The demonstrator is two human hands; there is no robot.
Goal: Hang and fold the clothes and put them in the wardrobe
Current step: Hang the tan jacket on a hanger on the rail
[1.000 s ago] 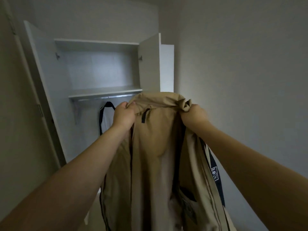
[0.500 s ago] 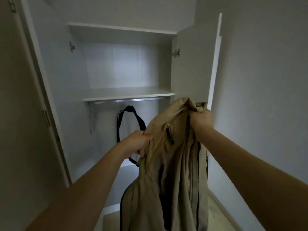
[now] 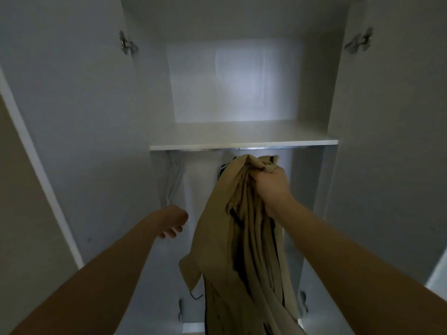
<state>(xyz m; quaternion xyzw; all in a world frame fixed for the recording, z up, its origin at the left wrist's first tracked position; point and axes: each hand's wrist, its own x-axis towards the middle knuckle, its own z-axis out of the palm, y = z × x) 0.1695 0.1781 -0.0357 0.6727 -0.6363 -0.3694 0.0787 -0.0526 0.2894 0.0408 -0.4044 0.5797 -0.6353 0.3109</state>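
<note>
A beige jacket (image 3: 232, 226) with dark trim hangs bunched from my right hand (image 3: 271, 184), which grips its top just under the metal hanging rail (image 3: 254, 148) of the open white wardrobe (image 3: 242, 142). My left hand (image 3: 173, 223) is off the jacket, lower and to the left, its fingers loosely curled and holding nothing. A dark strap or hanger (image 3: 223, 169) peeks out behind the jacket's top; most of it is hidden.
Both wardrobe doors, left (image 3: 72, 117) and right (image 3: 391, 141), stand open on either side, with metal hinges showing. A pale cord or fabric strip (image 3: 174, 180) hangs at the left inside the lower compartment. The shelf above the rail holds nothing visible.
I have come closer to the wardrobe. My left hand let go of the jacket and dropped to the left. My right hand alone carried the bunched jacket up toward the rail.
</note>
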